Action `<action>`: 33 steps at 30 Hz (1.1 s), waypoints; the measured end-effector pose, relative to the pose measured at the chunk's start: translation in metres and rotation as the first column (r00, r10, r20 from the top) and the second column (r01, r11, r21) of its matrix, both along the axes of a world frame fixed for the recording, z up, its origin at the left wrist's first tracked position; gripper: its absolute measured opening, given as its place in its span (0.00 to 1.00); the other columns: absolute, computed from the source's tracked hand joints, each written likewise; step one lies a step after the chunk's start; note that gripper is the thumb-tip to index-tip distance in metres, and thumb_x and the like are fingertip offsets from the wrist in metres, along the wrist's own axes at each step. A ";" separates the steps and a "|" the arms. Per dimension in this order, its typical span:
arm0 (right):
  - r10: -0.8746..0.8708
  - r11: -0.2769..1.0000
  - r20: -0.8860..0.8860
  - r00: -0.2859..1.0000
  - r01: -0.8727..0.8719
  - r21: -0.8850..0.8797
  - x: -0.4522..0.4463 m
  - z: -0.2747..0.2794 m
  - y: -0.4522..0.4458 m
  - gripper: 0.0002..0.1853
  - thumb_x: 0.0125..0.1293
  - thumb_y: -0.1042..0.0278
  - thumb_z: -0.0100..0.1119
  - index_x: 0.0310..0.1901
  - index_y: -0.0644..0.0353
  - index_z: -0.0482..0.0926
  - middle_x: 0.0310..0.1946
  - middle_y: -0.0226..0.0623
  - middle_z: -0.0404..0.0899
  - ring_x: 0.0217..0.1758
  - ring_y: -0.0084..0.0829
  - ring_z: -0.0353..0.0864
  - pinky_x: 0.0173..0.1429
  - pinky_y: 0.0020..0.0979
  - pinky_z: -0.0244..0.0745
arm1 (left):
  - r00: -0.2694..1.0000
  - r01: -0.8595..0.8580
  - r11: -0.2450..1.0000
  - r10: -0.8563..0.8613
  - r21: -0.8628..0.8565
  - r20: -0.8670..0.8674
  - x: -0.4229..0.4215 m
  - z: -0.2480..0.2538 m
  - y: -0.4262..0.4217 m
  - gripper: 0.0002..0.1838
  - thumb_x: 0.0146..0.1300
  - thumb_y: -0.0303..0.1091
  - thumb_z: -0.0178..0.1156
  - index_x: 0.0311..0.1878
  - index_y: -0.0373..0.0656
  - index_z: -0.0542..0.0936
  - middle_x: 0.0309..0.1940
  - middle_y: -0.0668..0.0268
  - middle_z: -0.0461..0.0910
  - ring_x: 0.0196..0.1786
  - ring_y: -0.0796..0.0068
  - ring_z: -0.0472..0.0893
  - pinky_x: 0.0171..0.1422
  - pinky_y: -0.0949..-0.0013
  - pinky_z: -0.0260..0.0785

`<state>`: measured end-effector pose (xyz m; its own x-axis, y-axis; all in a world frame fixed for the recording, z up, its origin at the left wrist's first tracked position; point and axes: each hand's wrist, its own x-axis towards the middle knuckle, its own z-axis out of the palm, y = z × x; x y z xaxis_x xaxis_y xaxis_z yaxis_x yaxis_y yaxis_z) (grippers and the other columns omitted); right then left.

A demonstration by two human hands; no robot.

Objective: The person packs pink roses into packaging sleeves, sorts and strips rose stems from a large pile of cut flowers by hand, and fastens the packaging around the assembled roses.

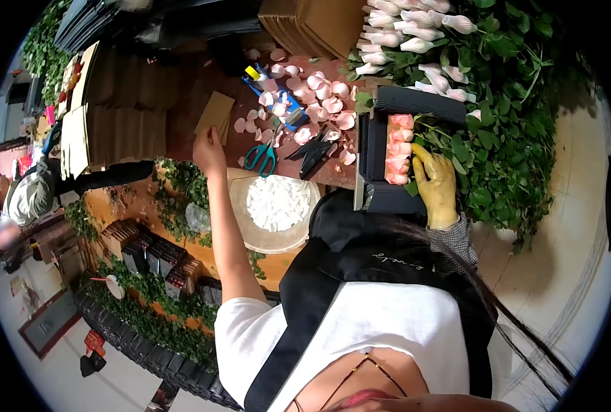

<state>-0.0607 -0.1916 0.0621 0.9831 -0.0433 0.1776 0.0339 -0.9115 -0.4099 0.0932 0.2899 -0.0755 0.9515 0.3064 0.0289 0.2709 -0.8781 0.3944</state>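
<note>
My left hand (pixel 210 151), bare, is closed at the lower edge of a small stack of brown cards (pixel 217 112) on the dark red table (pixel 185 130). My right hand (pixel 436 185) wears a yellow glove, its bent fingers against a row of pink roses (pixel 399 149). The roses lie on black corrugated wrapping (pixel 375 147) at the table's right end. Between my hands are teal-handled scissors (pixel 260 159), a black-handled tool (pixel 315 154), a blue holder (pixel 293 115) and loose pink petals (pixel 332 105).
A bowl of white pieces (pixel 238 199) stands below the table edge. Netted white-pink roses (pixel 415 44) and leafy stems (pixel 504 130) fill the right. Brown cardboard (pixel 123 137) is stacked at left, with more boxes (pixel 315 27) behind. Another person (pixel 34 192) is at far left.
</note>
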 end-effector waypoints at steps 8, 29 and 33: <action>0.000 1.000 -0.003 1.000 0.000 0.020 -0.001 -0.001 -0.002 0.13 0.67 0.71 0.61 0.53 0.57 0.82 0.32 0.44 0.83 0.39 0.46 0.81 0.49 0.44 0.75 | 0.977 0.215 0.951 -0.211 0.224 -0.042 0.058 -0.021 0.032 0.54 0.52 0.51 0.77 0.77 0.40 0.60 0.69 0.44 0.69 0.70 0.42 0.70 0.72 0.45 0.64; 0.141 0.651 -0.314 0.939 0.152 0.744 0.011 -0.014 -0.060 0.18 0.72 0.64 0.54 0.57 0.66 0.79 0.48 0.43 0.87 0.47 0.33 0.85 0.52 0.34 0.79 | 0.846 0.501 0.636 -0.504 -0.586 0.176 -0.094 0.108 -0.335 0.19 0.62 0.41 0.73 0.30 0.35 0.77 0.17 0.64 0.77 0.22 0.75 0.76 0.29 0.69 0.68; -0.072 0.855 -0.477 0.876 0.301 0.422 0.022 -0.011 -0.042 0.23 0.69 0.54 0.59 0.58 0.63 0.79 0.51 0.51 0.84 0.53 0.50 0.84 0.58 0.44 0.79 | 0.771 0.637 0.766 -0.632 -0.086 0.077 -0.089 0.138 -0.340 0.27 0.57 0.47 0.75 0.47 0.35 0.77 0.46 0.55 0.81 0.46 0.55 0.80 0.48 0.56 0.72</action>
<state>-0.0384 -0.2333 0.0511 0.9150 -0.1994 -0.3507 -0.3993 -0.5718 -0.7167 0.0039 -0.0506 0.0623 0.9287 -0.3631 0.0754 -0.3519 -0.7987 0.4881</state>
